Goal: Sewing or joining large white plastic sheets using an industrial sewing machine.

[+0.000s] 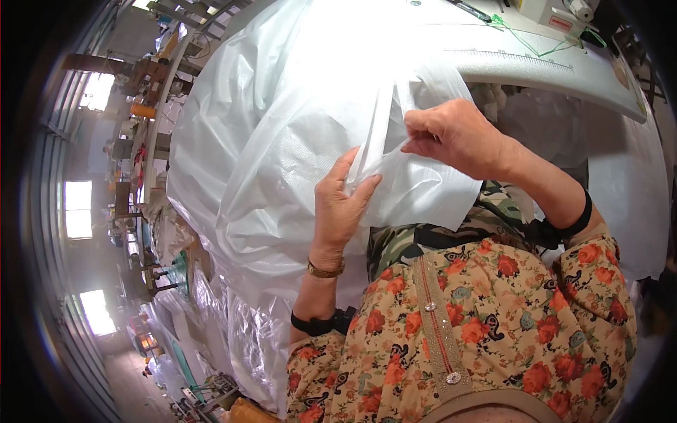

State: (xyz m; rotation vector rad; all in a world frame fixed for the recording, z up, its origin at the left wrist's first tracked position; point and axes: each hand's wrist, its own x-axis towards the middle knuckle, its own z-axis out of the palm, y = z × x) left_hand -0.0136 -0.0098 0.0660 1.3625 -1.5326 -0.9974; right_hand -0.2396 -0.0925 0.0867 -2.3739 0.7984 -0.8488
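A large sheet of white woven plastic fabric spreads over the table and hangs down across my lap. My left hand holds a folded edge of it between thumb and fingers. Just to the right, my right hand pinches the same sheet with thumb and forefinger, pulling a thin fold taut between the hands. A gold-coloured watch or bracelet circles my left wrist. The far part of the sheet is washed out by glare.
A white machine table with a printed ruler scale lies at the far right. On it are a dark slim tool, green thread and part of a white sewing machine. Shiny plastic sheeting hangs at the lower left, with cluttered workbenches beyond.
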